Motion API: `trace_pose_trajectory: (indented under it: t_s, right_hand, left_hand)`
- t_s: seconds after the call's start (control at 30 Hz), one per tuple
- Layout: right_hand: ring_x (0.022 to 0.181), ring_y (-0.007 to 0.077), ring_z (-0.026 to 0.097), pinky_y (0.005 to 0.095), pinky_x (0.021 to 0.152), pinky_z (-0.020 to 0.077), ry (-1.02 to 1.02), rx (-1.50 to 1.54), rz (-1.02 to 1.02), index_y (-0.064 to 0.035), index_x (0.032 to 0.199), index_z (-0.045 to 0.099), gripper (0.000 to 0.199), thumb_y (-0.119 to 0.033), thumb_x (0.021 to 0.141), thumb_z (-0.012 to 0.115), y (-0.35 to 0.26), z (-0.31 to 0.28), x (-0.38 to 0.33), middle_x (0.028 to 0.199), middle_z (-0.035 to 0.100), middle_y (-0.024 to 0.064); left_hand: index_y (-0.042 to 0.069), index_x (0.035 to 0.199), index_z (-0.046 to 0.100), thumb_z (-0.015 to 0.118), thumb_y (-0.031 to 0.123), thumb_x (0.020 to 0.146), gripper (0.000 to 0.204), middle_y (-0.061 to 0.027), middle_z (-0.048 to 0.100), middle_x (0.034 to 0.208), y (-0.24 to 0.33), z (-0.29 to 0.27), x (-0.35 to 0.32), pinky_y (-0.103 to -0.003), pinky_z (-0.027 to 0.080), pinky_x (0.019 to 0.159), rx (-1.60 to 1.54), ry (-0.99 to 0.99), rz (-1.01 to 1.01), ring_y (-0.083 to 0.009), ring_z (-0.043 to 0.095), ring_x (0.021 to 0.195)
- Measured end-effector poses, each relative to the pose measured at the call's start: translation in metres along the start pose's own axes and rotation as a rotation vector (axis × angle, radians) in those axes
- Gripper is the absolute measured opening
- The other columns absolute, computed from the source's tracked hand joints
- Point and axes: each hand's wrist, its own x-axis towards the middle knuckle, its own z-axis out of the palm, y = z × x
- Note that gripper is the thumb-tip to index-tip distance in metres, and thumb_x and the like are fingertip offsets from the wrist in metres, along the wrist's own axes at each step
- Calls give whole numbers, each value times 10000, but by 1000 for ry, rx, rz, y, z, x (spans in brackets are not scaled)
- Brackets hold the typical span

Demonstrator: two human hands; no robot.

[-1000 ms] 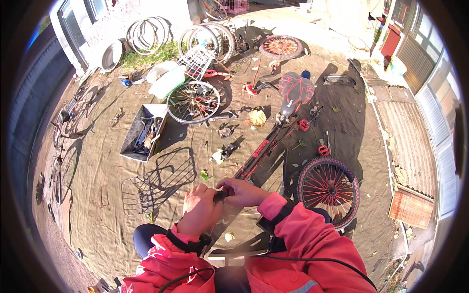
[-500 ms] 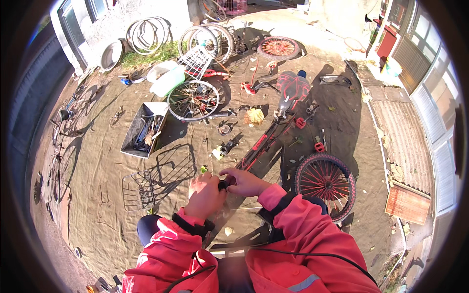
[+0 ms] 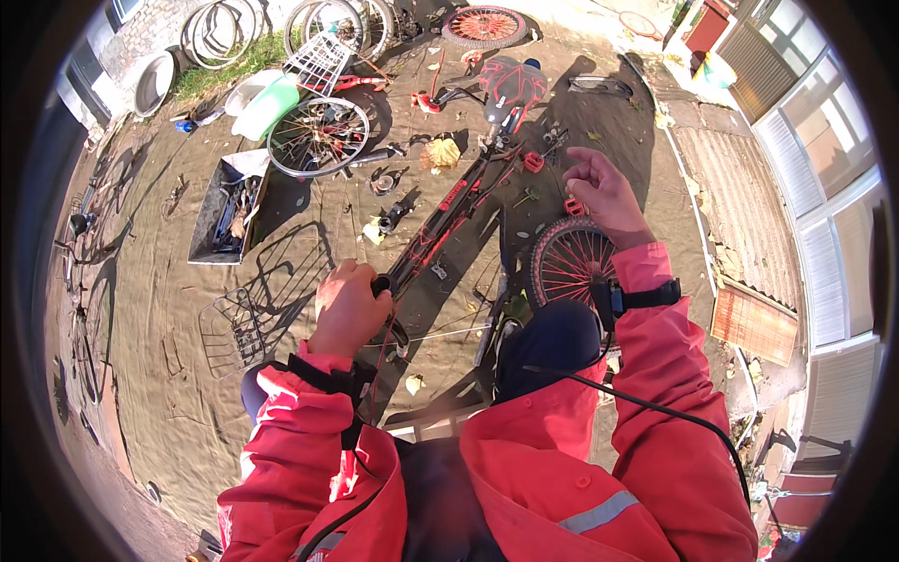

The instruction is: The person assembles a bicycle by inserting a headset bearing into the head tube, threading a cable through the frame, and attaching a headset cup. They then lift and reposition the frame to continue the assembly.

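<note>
Left hand (image 3: 348,309), centre of the frame: fingers closed in a grip around the black end of a bike frame (image 3: 440,225), which runs black and red from the hand diagonally toward the upper right, ending near a red-and-black saddle (image 3: 510,82). Right hand (image 3: 607,192), right of centre: raised, fingers apart and loosely curled, holding nothing, above a small red-rimmed wheel (image 3: 571,262) that lies just beside the frame. Both arms wear red sleeves; a black band sits on the right wrist. Ground: a tan tarp (image 3: 169,375) strewn with parts. A wire basket (image 3: 257,300) lies left of the left hand, touching neither. A grey tray (image 3: 225,211) of tools sits at left of centre, and a spoked wheel (image 3: 318,138) lies above it. Upper edge: a red wheel (image 3: 484,25) and several stacked rims (image 3: 220,28). A small red part (image 3: 534,161) lies near the frame, upper centre.
</note>
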Motion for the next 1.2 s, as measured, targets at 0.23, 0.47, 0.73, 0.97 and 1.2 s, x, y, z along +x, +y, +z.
trace_pose_trajectory:
  t_s: [0.23, 0.47, 0.73, 0.97, 1.2]
  right_hand:
    - [926, 99, 634, 262, 811, 519, 68, -131, 246, -8, 1461, 569, 514, -40, 957, 662, 119, -65, 39, 1058, 684, 44]
    - [852, 234, 710, 358, 808, 552, -64, -392, 362, -61, 1384, 656, 483, -118, 905, 684, 252, -49, 73, 887, 703, 52]
    - [1249, 395, 648, 456, 1087, 522, -222, -713, 290, -117, 1390, 691, 562, -147, 830, 680, 353, -2, 127, 1378, 647, 170]
    - [1487, 347, 466, 481, 1189, 460, -275, -809, 367, -129, 1453, 642, 620, -203, 839, 694, 415, 37, 171, 1578, 512, 97]
    - [1581, 324, 348, 540, 1228, 406, -387, -809, 484, -128, 1484, 620, 628, -238, 868, 674, 442, 59, 197, 1701, 394, 63]
  left_hand:
    - [31, 973, 711, 804, 170, 792, 246, -144, 661, 973, 8, -3, -6, -489, 531, 802, -67, -6, -33, -379, 666, 935]
    - [21, 997, 662, 807, 41, 762, 277, -141, 637, 996, 19, -9, -3, -448, 526, 791, -13, -43, -46, -358, 653, 905]
    - [37, 1076, 627, 797, 20, 709, 405, -157, 643, 1034, 16, -14, -1, -450, 512, 804, -21, -149, -80, -362, 636, 908]
    - [68, 1130, 598, 768, -13, 696, 474, -171, 654, 1049, -5, -17, -15, -487, 511, 849, 133, -214, -36, -405, 639, 943]
    - [22, 1128, 764, 802, 301, 922, 349, -186, 769, 1044, -6, -27, -27, -475, 594, 859, 113, -207, -155, -367, 735, 929]
